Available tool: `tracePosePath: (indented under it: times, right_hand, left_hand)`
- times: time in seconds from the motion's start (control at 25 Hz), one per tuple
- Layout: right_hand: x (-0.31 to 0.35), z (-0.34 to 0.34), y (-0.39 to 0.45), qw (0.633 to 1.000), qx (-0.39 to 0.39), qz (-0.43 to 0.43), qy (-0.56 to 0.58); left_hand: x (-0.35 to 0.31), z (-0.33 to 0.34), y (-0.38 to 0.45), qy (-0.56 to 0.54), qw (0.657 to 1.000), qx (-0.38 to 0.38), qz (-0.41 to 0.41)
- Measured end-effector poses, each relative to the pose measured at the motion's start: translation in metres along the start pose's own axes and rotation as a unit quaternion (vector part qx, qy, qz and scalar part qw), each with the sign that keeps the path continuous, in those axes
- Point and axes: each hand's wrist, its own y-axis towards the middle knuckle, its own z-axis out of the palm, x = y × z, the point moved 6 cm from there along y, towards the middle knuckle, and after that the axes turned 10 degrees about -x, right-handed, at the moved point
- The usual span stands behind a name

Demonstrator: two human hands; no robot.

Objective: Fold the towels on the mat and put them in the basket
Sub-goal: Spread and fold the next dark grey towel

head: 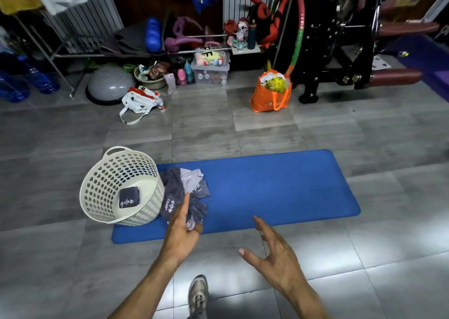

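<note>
A crumpled heap of towels (184, 192) lies on the left end of the blue mat (267, 192), pressed against the side of the cream perforated basket (102, 185); the heap mixes dark grey-blue terry cloth with a paler grey piece, and white lettering shows on two of the folds. The basket stands at the mat's left corner, partly on the grey tiled floor (243, 129), and holds one folded dark towel (129, 197) with a white waveform print, lying on its bottom. The left hand (182, 231) reaches into the near edge of the heap, thumb stretched up along the cloth and fingers curled into the fabric, gripping it; the fingertips are buried in the folds. The right hand (274, 248) hovers over the mat's near edge with fingers spread and relaxed, holding nothing. How many towels make up the heap is hard to tell
</note>
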Motion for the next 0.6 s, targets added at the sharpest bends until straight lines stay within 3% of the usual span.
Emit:
tracePosePath:
  times: [0.2,0.6]
  right_hand:
    - [-0.017,-0.019,0.061,0.998,0.016,-0.009,-0.055]
    - [-0.087,-0.027,0.241,0.997,0.045,0.042,-0.036]
  left_hand:
    - [-0.013,0.044,0.04,-0.011,1.0,0.002,-0.025]
    - [0.016,0.181,0.187,-0.001,0.992,0.018,-0.121]
